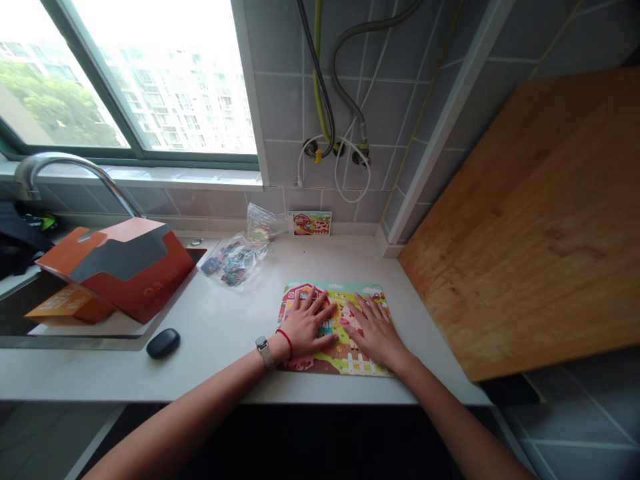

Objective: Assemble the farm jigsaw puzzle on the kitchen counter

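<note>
A colourful farm-scene jigsaw puzzle (331, 365) lies flat near the counter's front edge, its pieces joined into a rectangle. My left hand (306, 325) rests palm down on the puzzle's left half, fingers spread over the red barn. On the right half lies my right hand (374, 332), also flat with fingers apart, partly covering a pink animal. Neither hand holds anything. A small reference picture card (311, 224) of a similar farm scene leans against the tiled wall behind the puzzle.
Clear plastic bags (235, 260) with puzzle pieces lie behind and left. A black oval case (163, 343) sits on the white counter (215, 333). An orange box (160, 273) stands over the sink below a curved tap (95, 167). A wooden board (550, 220) leans at right.
</note>
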The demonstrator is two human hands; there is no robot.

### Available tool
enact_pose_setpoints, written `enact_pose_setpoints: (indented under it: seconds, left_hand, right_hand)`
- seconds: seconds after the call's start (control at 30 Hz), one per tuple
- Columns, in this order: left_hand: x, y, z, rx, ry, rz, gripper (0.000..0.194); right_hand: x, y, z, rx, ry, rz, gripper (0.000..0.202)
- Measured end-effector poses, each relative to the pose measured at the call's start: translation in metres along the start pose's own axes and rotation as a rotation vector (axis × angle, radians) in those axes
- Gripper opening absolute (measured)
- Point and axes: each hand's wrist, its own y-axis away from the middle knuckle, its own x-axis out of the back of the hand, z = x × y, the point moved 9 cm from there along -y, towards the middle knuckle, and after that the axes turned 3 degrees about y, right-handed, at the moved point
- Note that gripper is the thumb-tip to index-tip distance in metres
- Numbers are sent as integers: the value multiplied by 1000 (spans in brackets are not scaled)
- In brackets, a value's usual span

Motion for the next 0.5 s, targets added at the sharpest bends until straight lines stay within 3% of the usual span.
enact_pose_setpoints:
  seconds: [0.13, 0.27, 0.5]
  left_hand:
    - [1, -1, -6, 92, -32, 23, 87]
    - [-1, -1, -6, 90, -49, 21, 85]
    - [-2, -1, -7, 85, -74, 42, 86]
  right_hand:
    - [1, -1, 0, -48, 25, -13, 65]
    - [2, 0, 7, -165, 53, 0, 77]
    - [4, 2, 8, -195, 60, 50, 80]
